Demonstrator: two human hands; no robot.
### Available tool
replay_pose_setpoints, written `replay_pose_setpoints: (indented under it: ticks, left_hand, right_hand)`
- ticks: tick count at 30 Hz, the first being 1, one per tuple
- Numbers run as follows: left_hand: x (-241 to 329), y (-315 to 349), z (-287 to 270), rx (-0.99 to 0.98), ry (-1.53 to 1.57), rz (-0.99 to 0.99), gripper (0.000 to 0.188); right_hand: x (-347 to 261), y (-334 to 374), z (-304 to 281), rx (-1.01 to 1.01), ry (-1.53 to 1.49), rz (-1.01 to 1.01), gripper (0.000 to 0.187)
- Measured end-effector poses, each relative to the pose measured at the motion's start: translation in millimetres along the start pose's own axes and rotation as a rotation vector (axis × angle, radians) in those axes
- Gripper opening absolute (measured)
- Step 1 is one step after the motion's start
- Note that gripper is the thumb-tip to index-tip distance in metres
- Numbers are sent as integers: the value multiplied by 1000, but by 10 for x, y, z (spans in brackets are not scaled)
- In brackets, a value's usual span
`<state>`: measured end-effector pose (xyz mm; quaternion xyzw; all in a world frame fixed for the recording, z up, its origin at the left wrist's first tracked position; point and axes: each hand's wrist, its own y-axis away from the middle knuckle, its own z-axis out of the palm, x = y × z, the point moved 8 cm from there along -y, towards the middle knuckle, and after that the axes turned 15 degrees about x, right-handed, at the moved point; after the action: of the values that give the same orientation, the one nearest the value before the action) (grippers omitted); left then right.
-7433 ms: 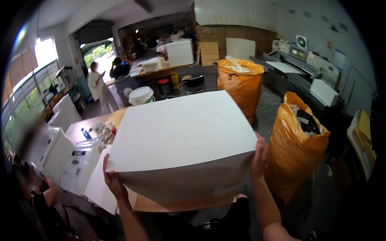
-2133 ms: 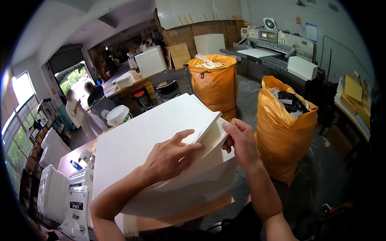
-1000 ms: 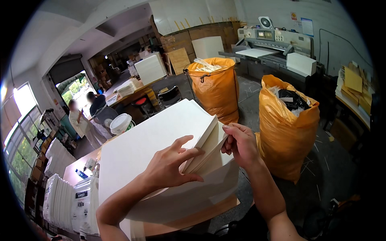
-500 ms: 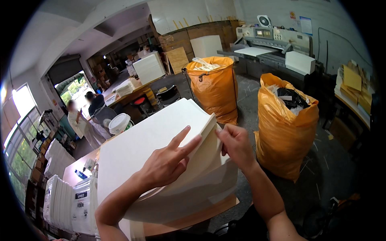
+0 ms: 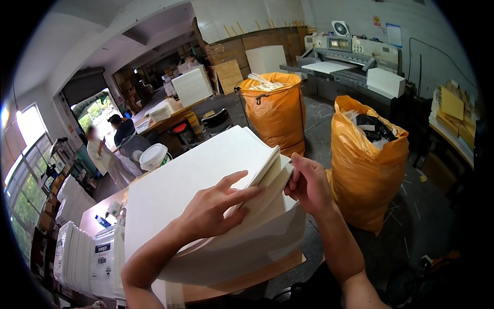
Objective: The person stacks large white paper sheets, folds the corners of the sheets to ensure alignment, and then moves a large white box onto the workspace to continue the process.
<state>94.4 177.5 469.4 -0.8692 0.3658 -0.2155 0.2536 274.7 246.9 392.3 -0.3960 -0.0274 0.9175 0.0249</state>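
Observation:
A tall stack of large white paper sheets [image 5: 175, 190] stands in front of me, its near right edge fanned and curled. My left hand [image 5: 213, 206] rests over that edge with its fingers spread, the fingertips touching the bent sheets. At the stack's right corner, my right hand [image 5: 311, 186] is closed, thumb up, pinching the corner of some lower sheets. A gap shows between those sheets and the upper bundle near the left fingertips. How many sheets the right fingers hold is hidden.
Two orange sacks of scrap, one farther back [image 5: 275, 116] and one at the right [image 5: 365, 170], stand on the floor. Plastic-wrapped packs [image 5: 85, 257] lie left. A white bucket [image 5: 153, 157] sits behind the stack. A cutting machine [image 5: 355, 56] is at the back; two people are far left.
My right hand has turned thumb-up and shifted slightly right with the sheet corner. My left fingers have slid down onto the bent edge, and the sheets there have parted more.

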Motion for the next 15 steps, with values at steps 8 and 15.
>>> replay_pose_setpoints:
  ticks: [8,15]
  left_hand:
    - [6,3,41,-53,-61,11,49]
    - [45,0,22,-20,-11,-11,62]
  right_hand:
    - [-72,-11,56,22,45,-13,31]
    - [-171,3,-44,81,207,-216,31]
